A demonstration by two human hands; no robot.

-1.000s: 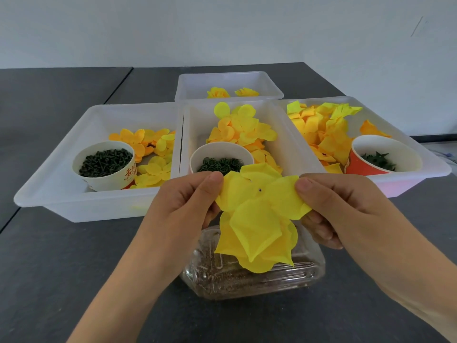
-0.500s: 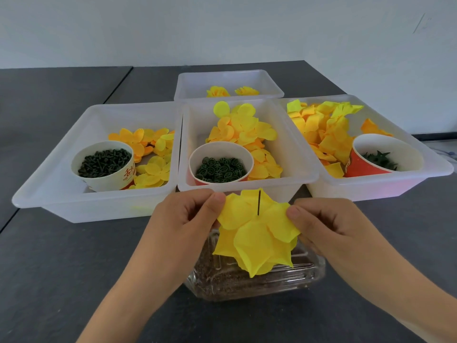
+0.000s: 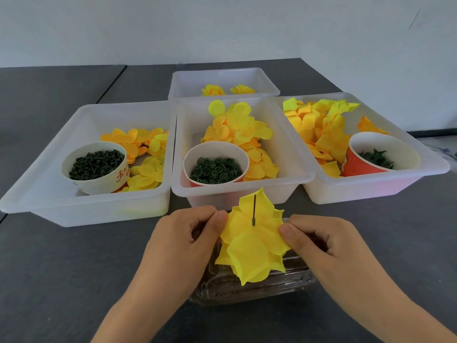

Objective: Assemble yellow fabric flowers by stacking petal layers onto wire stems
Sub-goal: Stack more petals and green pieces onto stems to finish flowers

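Note:
A stack of yellow fabric petal layers (image 3: 252, 246) hangs between my hands above a clear plastic box (image 3: 249, 290). A thin dark wire stem (image 3: 254, 209) pokes up through the middle of the petals. My left hand (image 3: 188, 243) pinches the left edge of the petals between thumb and fingers. My right hand (image 3: 321, 246) pinches the right edge the same way. Both hands hold the flower just in front of the middle tray.
Three white trays stand side by side: left tray (image 3: 44, 194), middle tray (image 3: 286, 179), right tray (image 3: 425, 174), each with loose yellow petals and a paper cup of dark green parts. A fourth tray (image 3: 222, 75) behind holds two finished flowers. The table is dark grey.
The petal layers have slid down the wire stem, so more of the stem now sticks out above them. Both hands have moved lower and closer together.

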